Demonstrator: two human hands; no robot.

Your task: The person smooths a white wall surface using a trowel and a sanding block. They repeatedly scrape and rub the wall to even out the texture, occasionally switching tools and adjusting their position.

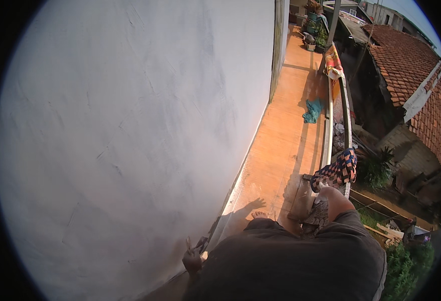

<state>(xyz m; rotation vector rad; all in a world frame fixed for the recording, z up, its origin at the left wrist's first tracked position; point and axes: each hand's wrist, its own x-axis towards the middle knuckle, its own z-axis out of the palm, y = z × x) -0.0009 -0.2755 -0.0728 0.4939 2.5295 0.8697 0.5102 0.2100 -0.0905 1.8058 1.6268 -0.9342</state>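
Note:
Low beside the wall, my left hand [192, 261] is in deep shade. Its fingers seem closed around a small dark thing [200, 245], too dim to name. The wall [130, 125] is pale grey-white with streaks and scratch lines. On my right, a bare limb, apparently my right arm [339, 200], comes out of dark cloth toward the railing. At its end, what seems my right hand [323, 187] shows whitish and small, touching or just beside a woven checkered fabric [338, 170] draped there. Its fingers cannot be made out.
A narrow orange tiled walkway [285, 130] runs ahead, with a teal cloth [312, 111] on it. The railing [330, 125] bounds the right side, and an orange-red cloth [333, 62] hangs over it. Potted plants [320, 37] stand at the far end. Beyond are tiled roofs [406, 60].

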